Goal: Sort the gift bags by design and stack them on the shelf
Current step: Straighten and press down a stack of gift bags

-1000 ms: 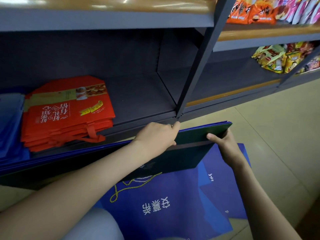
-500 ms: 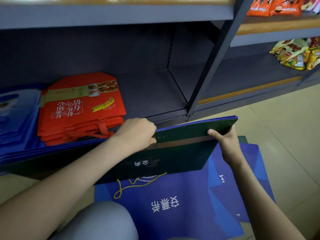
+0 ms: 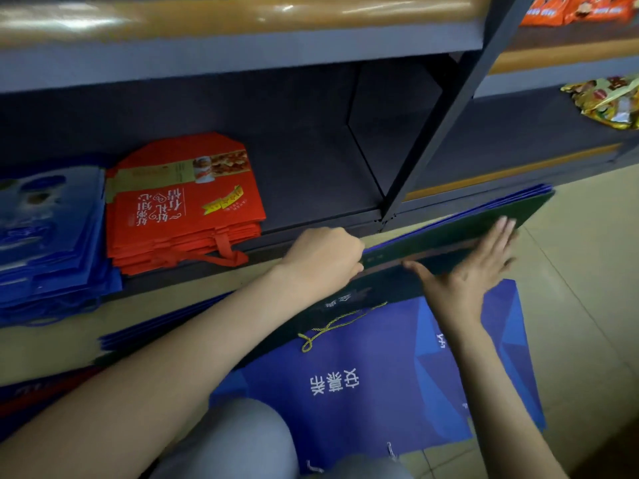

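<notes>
Two hands hold a sheaf of flat gift bags [image 3: 456, 231] on edge, just in front of the bottom shelf [image 3: 311, 174]. The nearest bag in the sheaf is dark green, and the blue edges of others show along its top. The sheaf runs from behind the left forearm up toward the right, past the shelf's grey upright post [image 3: 439, 126].

The left hand [image 3: 321, 261] grips the sheaf's top edge, its fingers [image 3: 351, 248] curled over that edge and pressed together. The right hand [image 3: 470, 274] lies flat against the green face farther right. Its fingers [image 3: 503, 233] are straight and spread, and its thumb stretches to the left along a brownish band on the bag.

A yellow cord handle [image 3: 332, 328] hangs from the green bag onto a large blue gift bag [image 3: 380, 368]. That bag lies flat on the floor [image 3: 587, 271] and has white characters printed on it.

On the shelf, a stack of red gift bags [image 3: 183, 209] lies flat, its red handles trailing over the front lip. Just beside it on the left sits a stack of blue gift bags [image 3: 52, 236]. Snack packets [image 3: 608, 102] lie in the next bay to the right, and orange packets [image 3: 570, 8] sit on the shelf above them. A knee [image 3: 235, 440] in grey cloth shows at the bottom of the view.
</notes>
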`<state>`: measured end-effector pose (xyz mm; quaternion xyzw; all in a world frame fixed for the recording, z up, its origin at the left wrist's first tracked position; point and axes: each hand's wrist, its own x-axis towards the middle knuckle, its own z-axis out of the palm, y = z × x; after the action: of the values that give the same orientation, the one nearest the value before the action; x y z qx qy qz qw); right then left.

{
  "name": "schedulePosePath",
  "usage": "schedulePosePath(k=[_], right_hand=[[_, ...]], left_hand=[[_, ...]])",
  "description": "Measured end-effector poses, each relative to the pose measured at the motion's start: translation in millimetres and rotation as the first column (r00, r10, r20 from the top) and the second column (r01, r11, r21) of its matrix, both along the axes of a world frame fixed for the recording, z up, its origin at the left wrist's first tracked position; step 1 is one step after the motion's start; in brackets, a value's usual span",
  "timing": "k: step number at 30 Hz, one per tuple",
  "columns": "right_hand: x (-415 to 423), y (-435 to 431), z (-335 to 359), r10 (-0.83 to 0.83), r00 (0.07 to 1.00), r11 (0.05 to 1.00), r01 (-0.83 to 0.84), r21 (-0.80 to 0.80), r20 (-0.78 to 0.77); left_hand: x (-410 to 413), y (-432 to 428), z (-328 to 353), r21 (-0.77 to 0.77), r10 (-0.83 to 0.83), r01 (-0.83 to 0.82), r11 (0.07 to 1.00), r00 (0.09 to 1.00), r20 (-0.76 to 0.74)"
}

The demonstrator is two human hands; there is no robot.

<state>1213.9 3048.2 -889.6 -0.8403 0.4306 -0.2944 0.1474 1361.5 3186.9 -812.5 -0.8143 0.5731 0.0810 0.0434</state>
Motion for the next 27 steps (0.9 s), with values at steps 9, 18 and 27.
schedulePosePath(k=[9,18,27], right_hand=[[4.5,21.7,116.7,0.431,0.664,0.772,-0.622,-0.131,-0.610],[-41.6,71.8,240.0,0.429,0.664,0.822,-0.569,-0.040,-0.612],[-58.1,101.9,387.6,0.527,0.334,0.803,-0.497,0.329,-0.781]], left_hand=[[-23.7,10.6,65.5,0.164,-0.051,0.060,0.985,0.997,-0.064],[-26.5,68.6,165.9,0.280,0.076,-0.007,0.960,0.969,-0.236],[-62.5,104.0,305.8,0.327,-0.062,0.109,0.939,0.987,-0.151]])
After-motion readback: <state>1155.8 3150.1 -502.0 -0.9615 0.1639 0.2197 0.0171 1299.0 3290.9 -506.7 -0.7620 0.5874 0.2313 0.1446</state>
